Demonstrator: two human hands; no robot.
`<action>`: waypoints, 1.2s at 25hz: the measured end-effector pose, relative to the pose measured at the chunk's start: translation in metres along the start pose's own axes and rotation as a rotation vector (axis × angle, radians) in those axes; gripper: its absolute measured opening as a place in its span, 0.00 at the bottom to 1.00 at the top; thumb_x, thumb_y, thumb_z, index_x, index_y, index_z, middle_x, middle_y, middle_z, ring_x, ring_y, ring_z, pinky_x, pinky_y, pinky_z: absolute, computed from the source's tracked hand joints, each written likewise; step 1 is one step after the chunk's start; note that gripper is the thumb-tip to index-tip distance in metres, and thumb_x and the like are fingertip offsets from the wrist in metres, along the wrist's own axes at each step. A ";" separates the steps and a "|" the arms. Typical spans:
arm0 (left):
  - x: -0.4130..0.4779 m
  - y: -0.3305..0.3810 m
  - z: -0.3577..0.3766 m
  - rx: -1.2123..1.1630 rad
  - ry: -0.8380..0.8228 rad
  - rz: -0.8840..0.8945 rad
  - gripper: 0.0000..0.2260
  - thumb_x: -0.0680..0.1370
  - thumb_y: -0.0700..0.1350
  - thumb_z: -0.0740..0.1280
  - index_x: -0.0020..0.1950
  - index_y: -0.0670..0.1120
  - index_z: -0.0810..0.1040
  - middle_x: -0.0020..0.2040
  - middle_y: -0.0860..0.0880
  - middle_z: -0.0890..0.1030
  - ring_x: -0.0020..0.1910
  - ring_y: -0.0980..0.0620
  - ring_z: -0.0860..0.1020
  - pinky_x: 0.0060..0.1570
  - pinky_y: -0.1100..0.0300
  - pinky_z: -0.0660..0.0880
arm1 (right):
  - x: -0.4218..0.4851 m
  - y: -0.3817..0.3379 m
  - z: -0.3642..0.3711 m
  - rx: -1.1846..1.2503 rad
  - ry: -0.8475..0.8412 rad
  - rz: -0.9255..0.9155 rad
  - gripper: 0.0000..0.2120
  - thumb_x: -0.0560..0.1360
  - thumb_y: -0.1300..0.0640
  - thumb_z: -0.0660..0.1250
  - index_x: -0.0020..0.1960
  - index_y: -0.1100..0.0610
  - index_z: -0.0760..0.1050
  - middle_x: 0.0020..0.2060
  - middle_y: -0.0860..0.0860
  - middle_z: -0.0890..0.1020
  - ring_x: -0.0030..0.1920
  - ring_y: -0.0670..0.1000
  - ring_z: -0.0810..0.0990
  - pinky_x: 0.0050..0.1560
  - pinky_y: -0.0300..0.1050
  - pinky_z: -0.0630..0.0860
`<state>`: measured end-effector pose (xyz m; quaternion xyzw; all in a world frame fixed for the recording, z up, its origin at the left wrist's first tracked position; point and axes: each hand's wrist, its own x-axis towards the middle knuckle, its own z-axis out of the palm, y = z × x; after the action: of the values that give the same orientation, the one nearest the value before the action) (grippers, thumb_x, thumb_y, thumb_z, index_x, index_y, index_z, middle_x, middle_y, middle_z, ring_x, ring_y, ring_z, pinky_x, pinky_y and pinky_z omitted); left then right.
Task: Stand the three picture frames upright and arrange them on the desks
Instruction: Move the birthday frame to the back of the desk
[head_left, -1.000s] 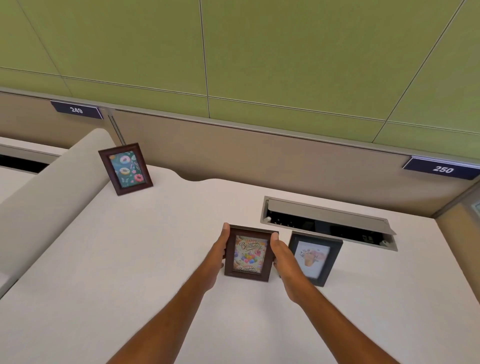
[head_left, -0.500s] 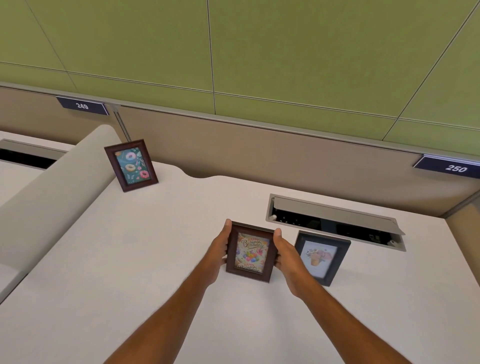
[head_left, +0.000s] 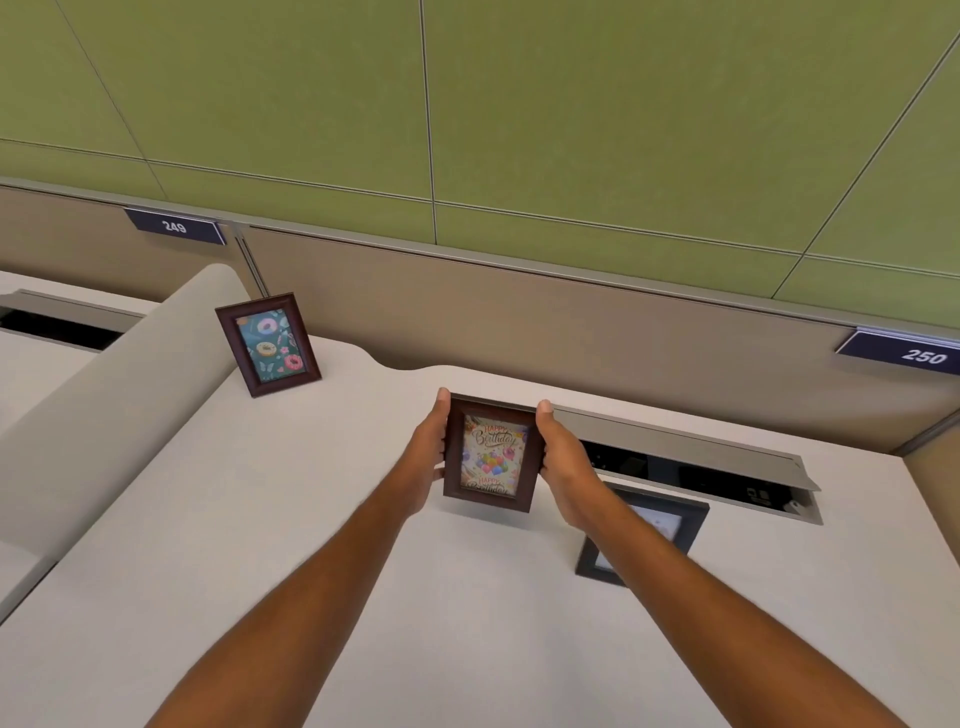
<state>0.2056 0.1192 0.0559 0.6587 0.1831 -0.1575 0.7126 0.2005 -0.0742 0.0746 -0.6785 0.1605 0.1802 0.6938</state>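
L hand (head_left: 427, 453) + R hand (head_left: 563, 457) grip "Happy Birthday" frame (head_left: 491, 454) by its sides; R forearm (head_left: 649, 545) part-hides black frame (head_left: 695, 517) right of it. Tag 249 (head_left: 175, 226), tag 250 (head_left: 906, 355).

1. Dark brown rectangular wooden birthday frame (head_left: 490, 453): cream picture, brown "Happy Birthday" script, red, blue, purple and yellow balloons.
2. Dark brown rectangular wooden doughnut frame (head_left: 267, 344): teal picture dotted with pink, white and brown doughnuts.
3. Black rectangular frame (head_left: 669, 518): pale picture, mostly hidden.
4. Off-white smooth desk top (head_left: 249, 519): plain.
5. Olive-green wall panels (head_left: 623, 130): thin dark seams; beige partition band (head_left: 571, 322) below.
6. Navy number plates (head_left: 175, 226): white digits.
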 end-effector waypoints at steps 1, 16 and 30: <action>0.006 0.009 0.001 -0.005 0.000 0.009 0.34 0.80 0.77 0.52 0.68 0.57 0.84 0.65 0.50 0.87 0.66 0.47 0.83 0.69 0.41 0.76 | 0.008 -0.011 0.002 0.018 0.014 -0.007 0.23 0.84 0.33 0.55 0.57 0.46 0.82 0.54 0.48 0.89 0.51 0.46 0.88 0.55 0.46 0.80; 0.148 0.063 0.026 0.050 -0.046 0.016 0.27 0.82 0.75 0.53 0.60 0.59 0.81 0.58 0.53 0.88 0.62 0.49 0.84 0.71 0.41 0.74 | 0.137 -0.079 -0.012 0.093 0.103 0.080 0.20 0.86 0.38 0.57 0.51 0.51 0.78 0.44 0.50 0.87 0.45 0.50 0.86 0.39 0.45 0.75; 0.211 0.063 0.038 0.102 -0.040 0.006 0.29 0.80 0.77 0.51 0.61 0.59 0.81 0.60 0.51 0.87 0.61 0.49 0.84 0.67 0.45 0.76 | 0.207 -0.083 -0.036 0.152 -0.018 0.139 0.17 0.87 0.44 0.57 0.62 0.56 0.76 0.51 0.53 0.85 0.53 0.51 0.82 0.67 0.52 0.72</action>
<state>0.4232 0.0903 0.0153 0.6915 0.1585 -0.1774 0.6821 0.4229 -0.1046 0.0501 -0.6096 0.2142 0.2214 0.7304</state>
